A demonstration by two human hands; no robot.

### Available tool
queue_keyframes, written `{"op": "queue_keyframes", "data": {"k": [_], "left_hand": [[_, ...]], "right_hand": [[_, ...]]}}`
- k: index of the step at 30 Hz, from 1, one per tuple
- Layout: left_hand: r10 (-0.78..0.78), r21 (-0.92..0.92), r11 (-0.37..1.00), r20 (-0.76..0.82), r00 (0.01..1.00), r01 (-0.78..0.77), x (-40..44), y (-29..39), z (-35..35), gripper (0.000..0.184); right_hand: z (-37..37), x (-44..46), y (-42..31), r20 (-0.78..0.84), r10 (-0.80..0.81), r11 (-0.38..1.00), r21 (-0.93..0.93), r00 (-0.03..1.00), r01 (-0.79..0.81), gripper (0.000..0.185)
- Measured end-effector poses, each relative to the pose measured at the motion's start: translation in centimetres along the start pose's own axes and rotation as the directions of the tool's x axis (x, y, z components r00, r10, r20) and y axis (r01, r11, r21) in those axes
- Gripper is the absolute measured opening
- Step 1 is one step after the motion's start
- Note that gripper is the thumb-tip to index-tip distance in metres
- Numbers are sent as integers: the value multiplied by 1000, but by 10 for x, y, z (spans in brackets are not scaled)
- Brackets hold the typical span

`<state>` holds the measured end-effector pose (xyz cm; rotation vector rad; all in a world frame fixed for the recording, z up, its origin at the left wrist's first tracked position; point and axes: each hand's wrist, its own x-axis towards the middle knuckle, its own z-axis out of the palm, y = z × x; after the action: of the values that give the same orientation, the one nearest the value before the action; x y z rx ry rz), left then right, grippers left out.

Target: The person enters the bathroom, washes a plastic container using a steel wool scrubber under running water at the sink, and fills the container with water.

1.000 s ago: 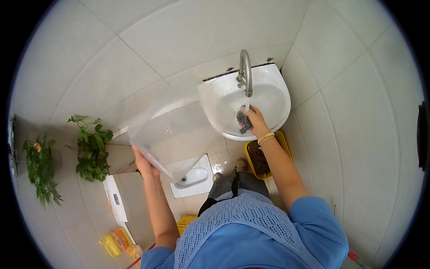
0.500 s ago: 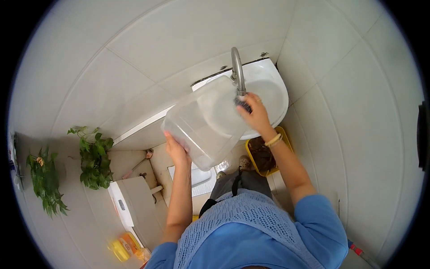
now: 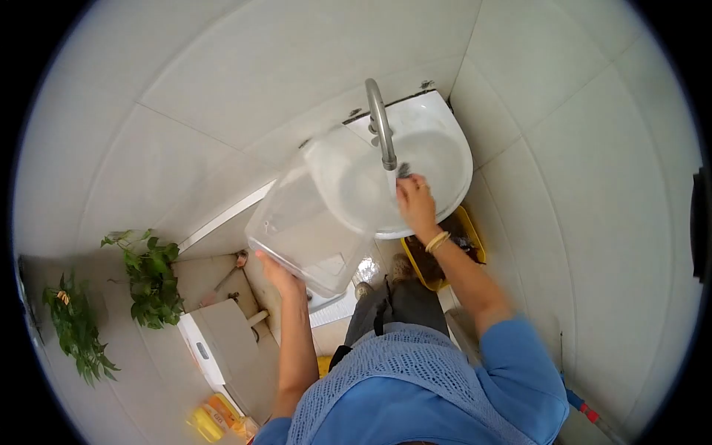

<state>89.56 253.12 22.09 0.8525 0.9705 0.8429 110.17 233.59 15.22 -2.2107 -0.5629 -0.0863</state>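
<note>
Through the head camera I see pale tiled walls (image 3: 586,178) around a white sink (image 3: 449,159). A clear plastic box (image 3: 293,233) is tilted in the air left of the sink, its far end overlapping the sink's left side in my view. Leafy plants (image 3: 153,282) hang at far left. A yellow tub (image 3: 476,231) with dark contents sits below the sink's near right edge. The curved metal tap (image 3: 380,122) reaches over the basin. My left hand (image 3: 282,276) is clamped on the box's near edge, at its left corner. My right hand (image 3: 417,204) is over the basin, just beside the spout, fingers together on a small dark grey scrubber (image 3: 404,170), slightly blurred at the fingertips.
</note>
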Motion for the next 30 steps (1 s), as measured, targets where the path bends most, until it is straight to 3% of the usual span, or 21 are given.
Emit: {"op": "queue_keyframes", "data": {"k": [2, 4, 5, 7, 8, 9, 13, 14, 16, 21, 23, 24, 26, 27, 29, 30], "left_hand": [[-18, -32, 999, -10, 1000, 17, -2, -4, -1, 55], [-28, -74, 997, -11, 1000, 27, -2, -6, 5, 55], [-28, -63, 998, -20, 999, 27, -3, -3, 7, 55], [-20, -50, 999, -21, 1000, 19, 5, -2, 10, 56], [-31, -48, 998, 53, 998, 33, 4, -4, 5, 59], [-44, -43, 998, 122, 992, 49, 2, -4, -3, 63], [-91, 110, 990, 14, 996, 89, -14, -19, -21, 60], [-237, 90, 966, -66, 969, 243, -12, -28, -33, 58], [-380, 53, 919, -142, 914, 390, -21, -26, -28, 57], [-422, -115, 902, -21, 906, 417, -52, -9, 5, 53], [-378, -119, 918, 16, 926, 377, -52, -8, 16, 52], [-329, -122, 935, 52, 943, 333, -50, -8, 22, 51], [-307, -96, 946, 25, 951, 308, -39, -14, 29, 51], [-285, -61, 957, 5, 959, 284, -33, -17, 31, 51], [-269, -48, 962, -8, 963, 269, -21, -22, 32, 51], [-253, -32, 967, -16, 967, 252, -18, -24, 32, 51]], "right_hand": [[-17, -26, -41, 150, -88, 995, 63, 985, 79, 19], [-18, -53, -51, 326, -291, 957, 106, 899, 271, 19], [-18, -58, -51, 327, -287, 958, 107, 900, 266, 19], [-19, -59, -45, 370, -159, 982, 152, 916, 109, 21], [-16, -54, -29, 380, -47, 999, 32, 924, 38, 20], [-25, -43, -21, 364, 52, 995, 62, 930, -80, 22], [-53, -6, 24, 125, 72, 997, -34, 990, -68, 20], [-60, 0, 30, 53, 63, 996, -69, 997, -60, 21], [-77, 12, 40, -10, 70, 994, -78, 997, -71, 24], [-108, 33, 30, -125, -1, 993, -113, 992, -14, 24], [-113, 40, 9, 74, -56, 995, -79, 996, 62, 23], [-112, 45, -2, 78, -63, 994, -81, 995, 69, 23], [-102, 52, -20, 259, -335, 942, 88, 906, 323, 24], [-93, 56, -26, 265, -338, 941, 90, 903, 326, 24], [-73, 68, -30, 528, -438, 892, 156, 728, 423, 23], [-59, 75, -21, 532, -444, 889, 159, 721, 430, 23]]}}
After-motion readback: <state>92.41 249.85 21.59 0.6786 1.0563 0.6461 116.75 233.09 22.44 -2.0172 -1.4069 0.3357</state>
